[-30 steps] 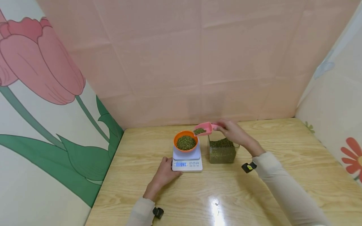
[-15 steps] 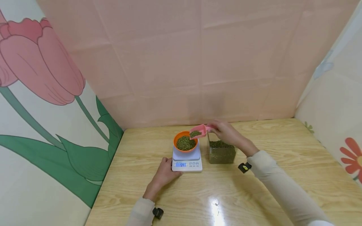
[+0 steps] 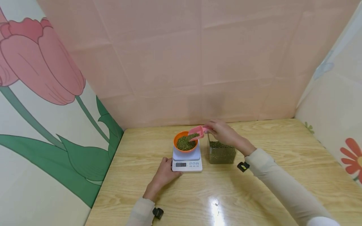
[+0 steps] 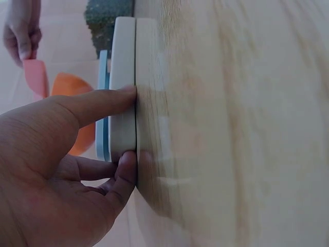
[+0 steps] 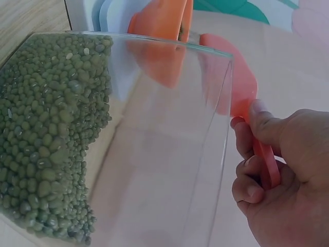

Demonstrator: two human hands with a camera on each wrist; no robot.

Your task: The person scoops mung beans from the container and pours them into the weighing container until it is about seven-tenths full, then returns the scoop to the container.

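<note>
My right hand (image 3: 224, 134) grips the handle of a pink scoop (image 3: 200, 129), tipped over an orange bowl (image 3: 179, 135). Green mung beans (image 3: 185, 144) fill much of the bowl, and more lie at the scoop's lowered lip. Under the bowl is a white kitchen scale (image 3: 188, 156), its display (image 3: 181, 164) unlit. My left hand (image 3: 165, 173) holds the scale's front left corner; in the left wrist view the thumb (image 4: 115, 100) lies against one side and the fingertips (image 4: 126, 164) against another.
Right of the scale stands a clear rectangular container (image 3: 222, 157), partly filled with mung beans (image 5: 41, 144). All stands on a wood-grain table (image 3: 135, 150), with a pink backdrop (image 3: 158, 78) behind and flower-printed panels at both sides.
My right hand has brought the scoop left and down from beside the bowl to over it, tilting it further. The scale's display has gone from lit to dark. The left hand stays still.
</note>
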